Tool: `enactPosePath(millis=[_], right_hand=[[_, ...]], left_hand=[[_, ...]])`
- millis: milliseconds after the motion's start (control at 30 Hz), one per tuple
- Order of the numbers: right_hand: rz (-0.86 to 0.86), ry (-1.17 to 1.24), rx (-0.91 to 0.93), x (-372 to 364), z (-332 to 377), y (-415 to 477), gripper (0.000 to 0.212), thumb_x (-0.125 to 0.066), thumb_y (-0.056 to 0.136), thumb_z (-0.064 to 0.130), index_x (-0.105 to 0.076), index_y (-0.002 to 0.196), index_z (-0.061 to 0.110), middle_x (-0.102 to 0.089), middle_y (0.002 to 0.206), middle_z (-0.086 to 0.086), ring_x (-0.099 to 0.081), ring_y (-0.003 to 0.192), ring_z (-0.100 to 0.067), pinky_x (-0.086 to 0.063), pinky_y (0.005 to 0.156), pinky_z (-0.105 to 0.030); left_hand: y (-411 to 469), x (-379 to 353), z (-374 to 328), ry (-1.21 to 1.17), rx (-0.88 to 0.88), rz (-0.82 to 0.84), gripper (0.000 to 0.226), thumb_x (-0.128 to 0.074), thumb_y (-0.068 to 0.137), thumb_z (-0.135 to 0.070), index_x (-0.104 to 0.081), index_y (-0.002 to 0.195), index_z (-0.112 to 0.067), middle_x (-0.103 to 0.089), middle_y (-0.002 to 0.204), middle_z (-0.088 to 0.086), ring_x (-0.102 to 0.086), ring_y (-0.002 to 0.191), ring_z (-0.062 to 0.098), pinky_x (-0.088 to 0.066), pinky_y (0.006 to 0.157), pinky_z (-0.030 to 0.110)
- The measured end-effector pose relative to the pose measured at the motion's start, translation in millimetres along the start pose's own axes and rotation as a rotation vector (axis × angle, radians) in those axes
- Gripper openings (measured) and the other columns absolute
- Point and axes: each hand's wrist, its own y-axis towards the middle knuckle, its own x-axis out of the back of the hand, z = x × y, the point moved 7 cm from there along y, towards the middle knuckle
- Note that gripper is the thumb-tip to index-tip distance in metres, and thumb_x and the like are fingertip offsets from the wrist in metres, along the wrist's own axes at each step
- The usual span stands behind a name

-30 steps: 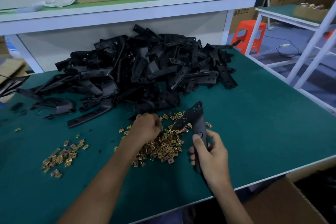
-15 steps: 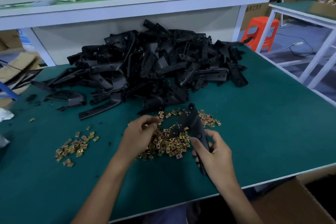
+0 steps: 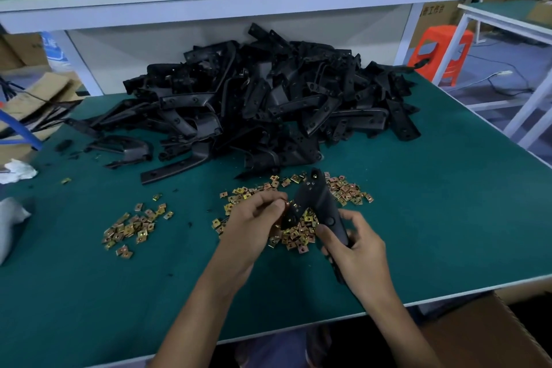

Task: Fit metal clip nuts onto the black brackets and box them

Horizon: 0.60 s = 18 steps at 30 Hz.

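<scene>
Head view: since a second ago the left hand (image 3: pixel 254 224) has lifted off the loose nuts and come across to the held part. The right hand (image 3: pixel 358 251) has kept its grip.

The left thumb and forefinger are pinched on a small brass-coloured metal clip nut (image 3: pixel 285 204), mostly hidden by the fingertips. It touches the edge of the shorter arm of the forked matt black plastic bracket (image 3: pixel 321 203). The right hand's fingers curl round that bracket's long lower stem, with the thumb laid flat along its face. The forked end points away from the person, toward the big tangled heap of black moulded brackets (image 3: pixel 268 104).

The heap is made of curved, dull-surfaced, hole-pierced strips piled at the back of the dark green felt-like table mat (image 3: pixel 448 203). Just in front of the heap lies the wide scatter of flat, square, shiny gold-toned clip nuts (image 3: pixel 343 191), under and around both hands. A smaller scatter of the same nuts (image 3: pixel 134 227) lies in front of the heap's left end, well apart from the hands. A brown corrugated cardboard box (image 3: pixel 493 331) stands below the table edge, on the near side from the heap's right end.
</scene>
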Motion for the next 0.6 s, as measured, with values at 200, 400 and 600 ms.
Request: enactPosePath(millis=[200,400,600], right_hand=[[0.033,-0.01,0.023,-3.3,-0.5,-1.1,0.025,-0.075,0.086,0.049,-0.062,0.107,0.045,-0.072,0.067,0.005,-0.066,0.058,-0.008,-0.045,0.052,-0.021],[0.054,-0.007,0.012,-4.6,-2.6,-0.4,0.024,-0.077,0.088,0.043,-0.062,0.106,0.047,-0.072,0.066,0.005,-0.064,0.055,-0.005,-0.043,0.051,-0.017],[0.036,-0.095,0.0,-4.1,-8.4,-0.7,0.027,-0.074,0.086,0.051,-0.058,0.107,0.048,-0.072,0.067,0.007,-0.062,0.055,-0.013,-0.045,0.048,-0.023]], left_hand=[[1.7,1.2,0.9,-0.012,0.025,-0.038,0.015,-0.064,0.097,-0.01,-0.076,0.099,-0.019,-0.077,0.093,-0.002,-0.07,0.088,0.012,-0.058,0.079,0.029],[1.0,5.2,-2.2,0.161,-0.006,-0.019,0.013,-0.066,0.096,-0.015,-0.077,0.096,-0.022,-0.077,0.086,-0.006,-0.067,0.075,0.003,-0.054,0.067,0.017],[-2.4,5.7,-1.9,0.214,-0.014,-0.007,0.01,-0.072,0.091,-0.021,-0.079,0.095,-0.028,-0.077,0.087,-0.01,-0.071,0.081,0.009,-0.057,0.071,0.021]])
